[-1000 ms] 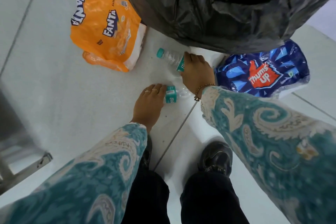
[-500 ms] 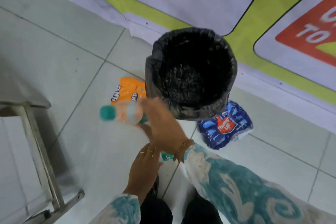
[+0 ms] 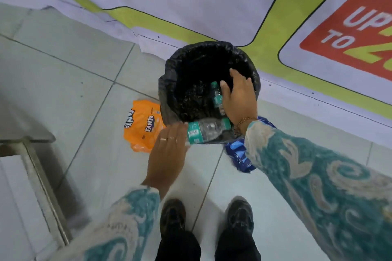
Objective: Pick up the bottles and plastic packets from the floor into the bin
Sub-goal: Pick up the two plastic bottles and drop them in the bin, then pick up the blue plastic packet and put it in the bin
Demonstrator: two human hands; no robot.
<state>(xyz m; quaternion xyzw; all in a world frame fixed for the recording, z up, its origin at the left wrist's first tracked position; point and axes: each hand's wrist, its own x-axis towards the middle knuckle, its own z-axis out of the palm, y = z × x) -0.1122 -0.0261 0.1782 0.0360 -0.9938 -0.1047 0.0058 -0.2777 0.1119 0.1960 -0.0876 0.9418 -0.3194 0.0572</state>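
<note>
A bin lined with a black bag [image 3: 169, 93] stands on the tiled floor. My right hand [image 3: 239, 99] hovers over its mouth with fingers spread. A clear bottle with a teal label [image 3: 216, 96] is inside the bin just left of that thumb, its lower end hidden by the hand. My left hand [image 3: 167, 154] holds a second clear teal-labelled bottle [image 3: 206, 130] by its base, lying sideways across the bin's near rim. An orange Fanta packet [image 3: 144, 125] lies on the floor left of the bin. A blue packet [image 3: 238, 154] lies to the right, partly under my right sleeve.
A printed banner [image 3: 212, 10] runs behind the bin. A metal frame [image 3: 42, 176] stands at the left. My two dark shoes [image 3: 172, 216] are on the tiles right below the hands.
I rose from a crouch. Both bottles came off the floor: the right hand carried one up over the bin and opened, and the left hand lifted the other to the rim.
</note>
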